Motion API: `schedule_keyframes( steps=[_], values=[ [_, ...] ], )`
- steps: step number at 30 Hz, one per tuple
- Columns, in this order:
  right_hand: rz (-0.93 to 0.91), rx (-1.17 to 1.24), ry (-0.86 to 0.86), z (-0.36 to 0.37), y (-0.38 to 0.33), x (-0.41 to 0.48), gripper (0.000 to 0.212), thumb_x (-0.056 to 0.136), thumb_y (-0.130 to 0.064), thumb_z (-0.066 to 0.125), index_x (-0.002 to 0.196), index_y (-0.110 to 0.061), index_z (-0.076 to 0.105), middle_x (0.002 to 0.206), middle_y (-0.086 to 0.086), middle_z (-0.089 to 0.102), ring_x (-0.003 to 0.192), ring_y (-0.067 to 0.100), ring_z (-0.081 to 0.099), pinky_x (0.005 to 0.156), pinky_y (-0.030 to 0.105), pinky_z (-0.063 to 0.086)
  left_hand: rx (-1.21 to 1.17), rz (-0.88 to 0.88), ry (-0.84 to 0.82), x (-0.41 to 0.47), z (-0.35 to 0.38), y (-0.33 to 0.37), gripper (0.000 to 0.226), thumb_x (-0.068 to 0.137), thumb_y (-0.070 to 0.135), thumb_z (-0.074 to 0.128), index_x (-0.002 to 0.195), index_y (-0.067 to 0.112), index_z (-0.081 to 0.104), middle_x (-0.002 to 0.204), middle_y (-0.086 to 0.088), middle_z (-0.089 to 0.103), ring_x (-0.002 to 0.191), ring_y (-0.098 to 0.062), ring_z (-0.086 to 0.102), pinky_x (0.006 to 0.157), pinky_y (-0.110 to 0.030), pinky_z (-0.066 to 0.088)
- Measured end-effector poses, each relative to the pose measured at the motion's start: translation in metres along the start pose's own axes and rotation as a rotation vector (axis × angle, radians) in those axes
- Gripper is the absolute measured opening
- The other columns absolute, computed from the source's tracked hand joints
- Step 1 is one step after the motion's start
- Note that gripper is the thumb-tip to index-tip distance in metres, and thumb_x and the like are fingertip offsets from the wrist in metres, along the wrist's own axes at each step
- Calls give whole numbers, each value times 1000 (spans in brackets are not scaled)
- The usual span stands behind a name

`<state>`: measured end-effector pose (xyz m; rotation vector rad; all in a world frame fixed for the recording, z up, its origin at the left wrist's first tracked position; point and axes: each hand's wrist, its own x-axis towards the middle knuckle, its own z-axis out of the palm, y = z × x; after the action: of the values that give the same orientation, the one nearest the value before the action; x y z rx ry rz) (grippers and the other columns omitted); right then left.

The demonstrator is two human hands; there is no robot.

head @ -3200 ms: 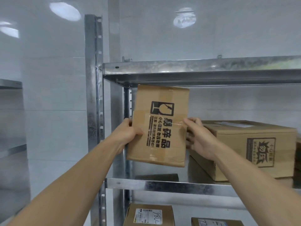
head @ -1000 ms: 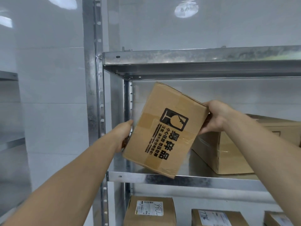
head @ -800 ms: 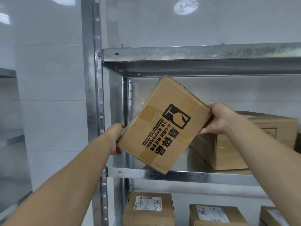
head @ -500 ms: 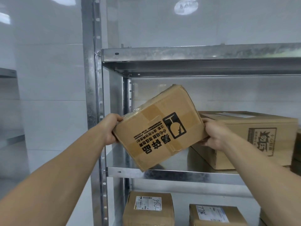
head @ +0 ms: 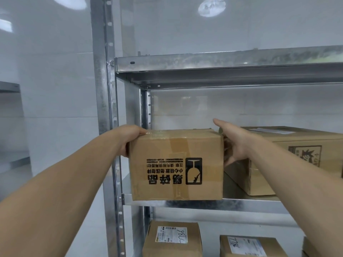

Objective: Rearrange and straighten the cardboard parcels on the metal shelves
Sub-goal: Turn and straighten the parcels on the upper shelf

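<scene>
A small cardboard parcel (head: 176, 164) with a black fragile-glass mark printed upside down sits level at the left end of the middle metal shelf (head: 241, 204). Its bottom edge lines up with the shelf's front lip. My left hand (head: 128, 138) grips the parcel's top left corner, fingers curled over the taped top. My right hand (head: 237, 145) lies against the parcel's right side with its fingers fairly straight and the thumb lifted clear above the top. A larger cardboard box (head: 278, 154) stands on the same shelf just right of my right hand.
The upper shelf (head: 222, 60) hangs close above. A perforated steel upright (head: 100, 89) stands left of the parcel. On the shelf below sit two labelled parcels (head: 172, 238) (head: 248, 245). White tiled wall lies behind.
The parcel has turned from tilted to level, its print now upside down, and has come down to the shelf's front lip. My right thumb has lifted off it.
</scene>
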<state>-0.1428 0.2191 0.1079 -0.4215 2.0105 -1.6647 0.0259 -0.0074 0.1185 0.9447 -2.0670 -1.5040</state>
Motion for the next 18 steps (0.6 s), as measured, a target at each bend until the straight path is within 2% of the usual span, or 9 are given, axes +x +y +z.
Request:
schedule_keyframes(
  steps=[3, 7, 12, 15, 18],
  values=[
    [44, -132, 47, 4, -4, 4, 49, 91, -54, 69, 105, -13, 47, 113, 22, 55, 101, 44, 57, 97, 69, 49, 55, 2, 12, 4, 3, 1, 24, 101, 30, 59, 117, 11, 56, 106, -17, 69, 96, -32, 68, 81, -51, 57],
    [78, -214, 28, 5, -8, 8, 43, 91, -45, 73, 105, -13, 48, 116, 24, 56, 100, 45, 59, 93, 67, 52, 111, 2, 24, 6, 4, 3, 22, 102, 26, 57, 117, 10, 53, 105, -17, 69, 95, -31, 68, 87, -51, 57],
    [54, -271, 26, 4, -12, 11, 34, 97, -36, 67, 108, -9, 50, 111, 25, 56, 99, 46, 59, 93, 70, 51, 170, 2, 22, 8, 7, 7, 12, 101, 21, 58, 99, 11, 52, 102, -16, 68, 92, -29, 67, 86, -48, 57],
    [41, -277, 33, 5, -12, 15, 34, 96, -34, 68, 113, -8, 51, 113, 25, 56, 100, 47, 59, 91, 71, 52, 198, -1, 28, 8, 9, 9, 13, 101, 20, 58, 97, 10, 52, 102, -16, 67, 91, -29, 66, 88, -48, 56],
    [29, -267, 42, 5, -11, 16, 33, 97, -33, 67, 113, -8, 51, 113, 25, 56, 100, 47, 59, 93, 71, 51, 197, 1, 38, 6, 10, 10, 13, 101, 20, 58, 96, 11, 51, 99, -16, 66, 87, -29, 65, 84, -47, 56]
  ],
)
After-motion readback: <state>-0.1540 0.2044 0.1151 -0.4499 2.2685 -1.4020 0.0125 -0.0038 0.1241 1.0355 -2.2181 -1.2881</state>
